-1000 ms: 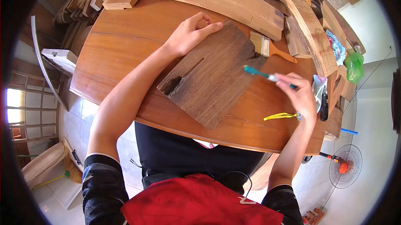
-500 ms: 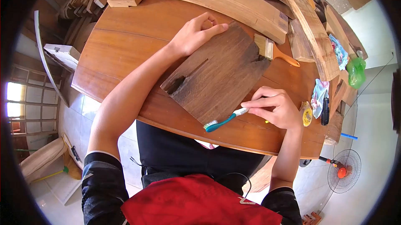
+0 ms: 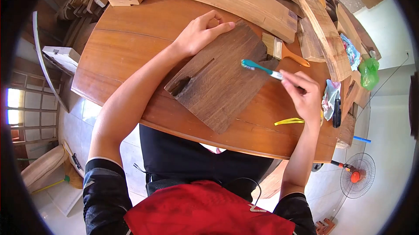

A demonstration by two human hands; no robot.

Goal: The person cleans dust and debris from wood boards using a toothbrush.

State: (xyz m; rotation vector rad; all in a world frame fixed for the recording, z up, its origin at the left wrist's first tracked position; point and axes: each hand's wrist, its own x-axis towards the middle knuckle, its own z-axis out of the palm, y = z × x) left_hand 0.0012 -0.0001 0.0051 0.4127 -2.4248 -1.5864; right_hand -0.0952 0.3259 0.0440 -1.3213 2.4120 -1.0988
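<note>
A dark brown wooden board (image 3: 222,78), with a hollow at its left corner and a notch at its right, lies slantwise on the brown table (image 3: 118,56). My left hand (image 3: 203,33) rests curled on the board's upper left edge, thumb along its top corner. Pinched in the fingers of my right hand (image 3: 304,95) is a teal and white toothbrush (image 3: 264,69). Its bristled head is over the right part of the board; whether it touches is unclear. A paintbrush (image 3: 293,56) with an orange handle lies beside the board's upper right edge.
A curved wooden beam (image 3: 235,3) crosses the table's far side, with more wood pieces (image 3: 325,34) at the right. Cloths, a green plastic bag (image 3: 369,72), a black object (image 3: 337,113) and a yellow strap (image 3: 289,121) are at the right. A fan (image 3: 357,175) stands beyond.
My right hand has moved up and to the right, taking the toothbrush from the board's lower edge to over its right part. The yellow strap shows more. My left hand keeps its place on the board.
</note>
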